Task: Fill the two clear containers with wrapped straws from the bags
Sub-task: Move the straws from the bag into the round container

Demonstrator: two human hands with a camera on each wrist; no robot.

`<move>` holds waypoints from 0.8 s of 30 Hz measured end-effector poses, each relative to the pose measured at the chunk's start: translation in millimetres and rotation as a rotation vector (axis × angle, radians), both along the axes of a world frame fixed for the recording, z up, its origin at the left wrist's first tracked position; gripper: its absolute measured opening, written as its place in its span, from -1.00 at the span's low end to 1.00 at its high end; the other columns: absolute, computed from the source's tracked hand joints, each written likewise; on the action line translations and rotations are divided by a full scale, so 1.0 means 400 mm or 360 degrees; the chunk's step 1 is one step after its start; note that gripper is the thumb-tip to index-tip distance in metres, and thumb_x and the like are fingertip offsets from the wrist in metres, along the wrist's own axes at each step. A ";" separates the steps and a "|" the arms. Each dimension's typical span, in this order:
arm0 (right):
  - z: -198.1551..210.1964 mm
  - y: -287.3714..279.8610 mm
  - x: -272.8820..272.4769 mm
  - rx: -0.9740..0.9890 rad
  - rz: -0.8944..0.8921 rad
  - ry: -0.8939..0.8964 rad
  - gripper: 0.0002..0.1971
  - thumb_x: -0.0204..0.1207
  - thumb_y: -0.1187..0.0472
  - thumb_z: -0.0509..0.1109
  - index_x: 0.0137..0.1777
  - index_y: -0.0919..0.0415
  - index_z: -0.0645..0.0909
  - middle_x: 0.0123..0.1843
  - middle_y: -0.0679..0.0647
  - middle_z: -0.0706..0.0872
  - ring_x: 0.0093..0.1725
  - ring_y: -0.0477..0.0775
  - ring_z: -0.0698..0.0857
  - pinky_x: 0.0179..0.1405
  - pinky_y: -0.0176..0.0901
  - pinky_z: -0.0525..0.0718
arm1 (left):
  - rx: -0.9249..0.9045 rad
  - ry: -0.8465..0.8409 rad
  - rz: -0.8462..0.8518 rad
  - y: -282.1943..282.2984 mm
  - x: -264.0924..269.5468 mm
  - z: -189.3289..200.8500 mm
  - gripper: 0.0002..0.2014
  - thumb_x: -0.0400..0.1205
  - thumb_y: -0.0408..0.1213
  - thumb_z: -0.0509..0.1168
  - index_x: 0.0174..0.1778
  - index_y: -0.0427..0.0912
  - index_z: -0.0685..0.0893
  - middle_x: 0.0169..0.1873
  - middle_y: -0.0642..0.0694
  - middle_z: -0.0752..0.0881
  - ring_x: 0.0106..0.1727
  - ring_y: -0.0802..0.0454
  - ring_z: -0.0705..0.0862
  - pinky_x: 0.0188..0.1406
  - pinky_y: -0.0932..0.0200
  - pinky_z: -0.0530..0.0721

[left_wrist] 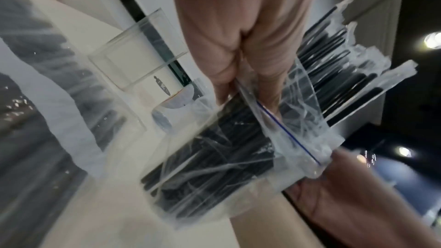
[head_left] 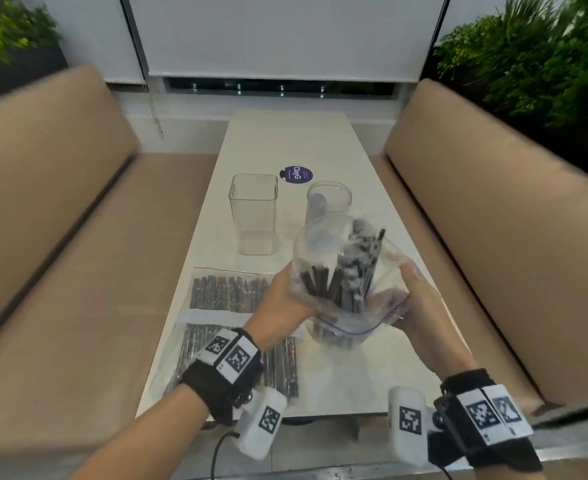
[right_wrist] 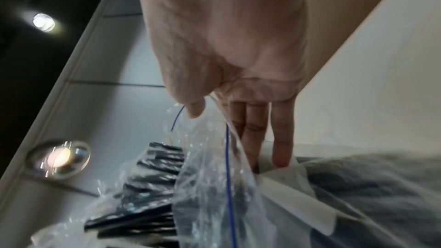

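I hold a clear zip bag point(head_left: 349, 306) of black wrapped straws point(head_left: 353, 271) above the near half of the white table point(head_left: 285, 140), its mouth with the blue line turned toward me. My left hand point(head_left: 294, 289) pinches the bag's left edge; in the left wrist view the fingers point(left_wrist: 224, 82) clamp the zip strip of the bag point(left_wrist: 238, 157). My right hand point(head_left: 394, 289) pinches the right edge, thumb over the film in the right wrist view point(right_wrist: 229, 135). A square clear container point(head_left: 253, 213) and a round clear container point(head_left: 329, 199) stand behind the bag, both without straws.
Two more flat bags of straws lie on the table's near left, one point(head_left: 226, 289) beyond my left hand, one point(head_left: 278, 368) under my left wrist. A round purple sticker point(head_left: 296, 174) sits behind the containers. Tan bench seats point(head_left: 60, 271) flank the table.
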State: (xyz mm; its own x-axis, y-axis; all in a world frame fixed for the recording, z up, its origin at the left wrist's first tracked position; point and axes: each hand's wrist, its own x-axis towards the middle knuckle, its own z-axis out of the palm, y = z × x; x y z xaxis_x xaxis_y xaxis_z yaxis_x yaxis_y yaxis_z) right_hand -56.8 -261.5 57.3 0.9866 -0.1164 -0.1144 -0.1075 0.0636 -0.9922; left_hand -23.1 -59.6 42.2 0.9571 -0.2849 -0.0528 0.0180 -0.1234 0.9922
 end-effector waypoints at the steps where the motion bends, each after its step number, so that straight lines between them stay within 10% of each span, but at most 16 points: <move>1: 0.002 -0.003 0.000 -0.0130 0.0048 -0.0062 -0.70 0.64 -0.10 0.27 0.35 -0.38 0.53 0.09 0.24 0.78 0.00 0.27 0.72 0.02 0.06 0.65 | 0.0006 -0.0018 -0.0024 -0.005 0.000 -0.009 -0.40 0.30 -0.51 0.64 0.27 -0.33 0.65 0.01 -0.08 0.83 0.03 0.12 0.81 -0.06 0.16 0.80; 5: 0.049 -0.011 0.016 -0.0442 0.0203 -0.0405 -0.47 0.50 0.07 0.39 0.44 -0.38 0.45 0.29 -0.24 0.64 0.31 -0.32 0.59 0.19 -0.38 0.60 | 0.0110 -0.0065 -0.0083 -0.016 0.017 -0.031 -0.21 0.27 -0.44 0.67 0.34 0.02 0.43 0.18 -0.17 0.68 0.19 -0.14 0.74 0.05 -0.26 0.77; 10: 0.044 -0.033 0.108 -0.0490 -0.0030 -0.0422 -0.85 0.63 0.18 0.38 0.01 0.06 0.81 -0.08 0.23 0.82 -0.13 0.02 0.70 -0.09 0.03 0.65 | 0.0060 -0.0222 -0.0113 -0.040 0.045 -0.033 0.17 0.25 -0.57 0.64 0.49 0.26 0.01 0.17 0.03 0.59 0.04 -0.07 0.78 0.09 -0.21 0.76; 13: 0.057 -0.059 0.147 -0.0446 0.0005 -0.0361 -0.83 0.61 0.18 0.40 -0.08 0.21 0.81 -0.18 0.24 0.78 -0.22 0.08 0.65 -0.15 0.01 0.65 | 0.0252 -0.0550 -0.0042 -0.052 0.069 -0.014 0.33 0.18 -0.38 0.72 0.49 0.42 -0.18 0.36 -0.03 0.38 0.36 0.11 0.55 0.31 0.16 0.64; 15: 0.067 -0.089 0.172 -0.0329 0.0131 -0.0306 -0.78 0.57 0.15 0.43 -0.01 0.30 0.80 -0.15 0.32 0.81 -0.20 0.11 0.67 -0.10 0.07 0.67 | 0.0405 -0.0793 -0.0030 -0.063 0.090 0.002 0.29 0.21 -0.37 0.70 0.51 0.49 -0.10 0.41 0.05 0.26 0.46 0.17 0.40 0.36 0.42 0.50; 18: 0.075 -0.156 0.209 0.0058 0.0490 -0.0161 -0.70 0.50 0.14 0.38 0.14 0.28 0.76 0.06 0.29 0.84 -0.03 0.09 0.80 0.05 0.03 0.78 | 0.0610 -0.0781 -0.0032 -0.099 0.098 0.031 0.06 0.30 -0.39 0.64 0.54 0.40 0.20 0.36 0.08 0.45 0.32 0.10 0.53 0.27 0.25 0.62; 24: -0.012 -0.230 0.301 0.0294 0.0536 0.0050 -0.77 0.65 0.44 0.26 0.18 0.28 0.69 -0.27 0.10 0.88 -0.30 -0.10 0.84 -0.34 -0.32 0.77 | 0.0398 -0.0433 0.0262 -0.174 0.097 -0.037 -0.11 0.30 -0.47 0.64 0.52 0.06 0.43 0.37 0.13 0.62 0.37 0.30 0.59 0.22 0.50 0.57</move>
State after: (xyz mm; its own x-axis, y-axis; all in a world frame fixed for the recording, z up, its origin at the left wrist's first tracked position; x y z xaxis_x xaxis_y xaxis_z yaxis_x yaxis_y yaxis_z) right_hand 63.5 -353.7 52.4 0.9618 0.2387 -0.1342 -0.1833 0.1970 -0.9631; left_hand 15.7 -129.3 27.2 0.9775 -0.1368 0.1605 -0.2014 -0.3793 0.9031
